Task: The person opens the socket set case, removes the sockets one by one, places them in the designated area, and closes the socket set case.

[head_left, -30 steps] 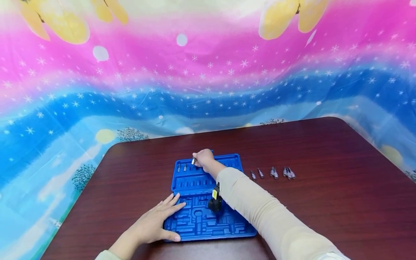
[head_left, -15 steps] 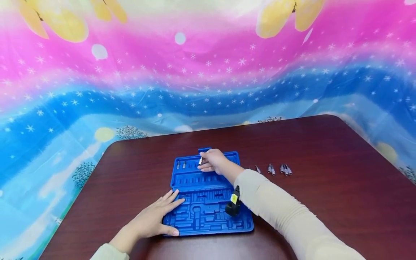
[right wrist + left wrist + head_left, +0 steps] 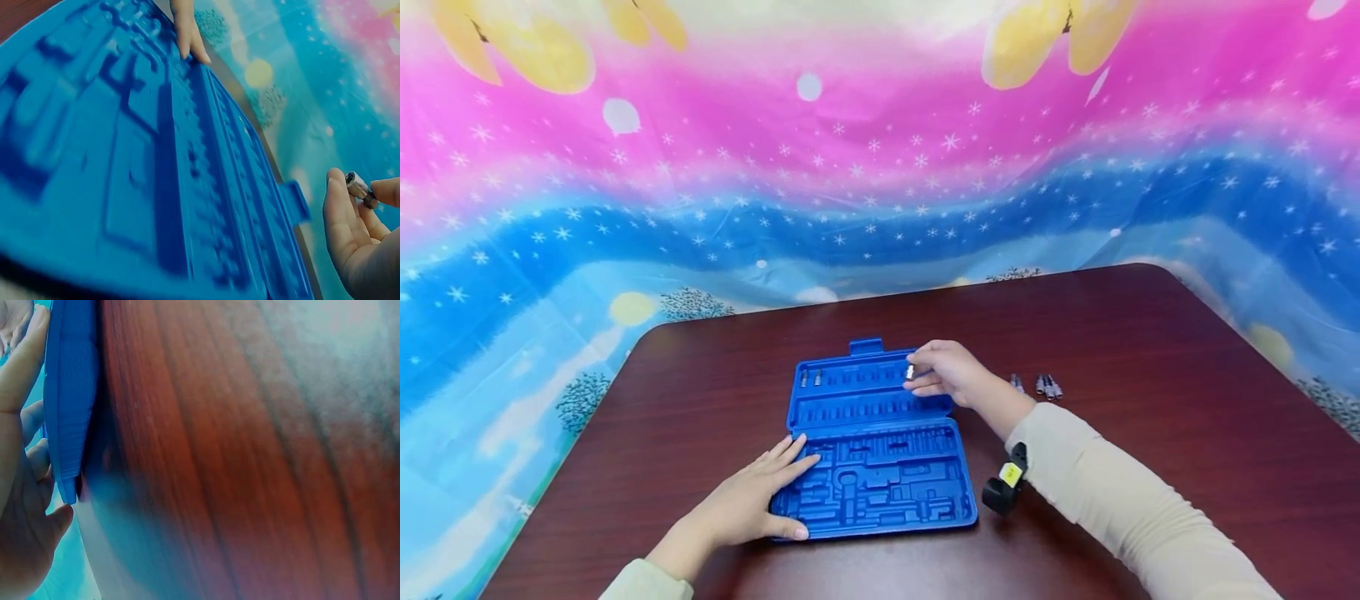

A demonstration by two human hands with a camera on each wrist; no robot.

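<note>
A blue moulded tool case (image 3: 910,527) lies unfolded on the table, its hinge running across the middle. My right hand (image 3: 951,371) pinches a silvery bit socket (image 3: 911,372) between thumb and fingers over the right end of the case's far half. In the right wrist view the held bit socket (image 3: 357,185) shows its hollow end. Two bit sockets (image 3: 817,378) stand in the upper row of slots at the far left. My left hand (image 3: 748,496) rests along the near half's left edge, fingers spread and fairly straight, thumb at the front corner.
Right of the case, several more bit sockets (image 3: 1048,387) lie on the dark red-brown table (image 3: 1120,333), partly behind my right forearm. A latch tab (image 3: 867,345) sticks out from the case's far edge. A patterned cloth (image 3: 880,183) hangs behind the table.
My right hand has moved right, from the upper slots near the left to the lid's right end, still holding the bit socket. My left hand has stayed on the case edge.
</note>
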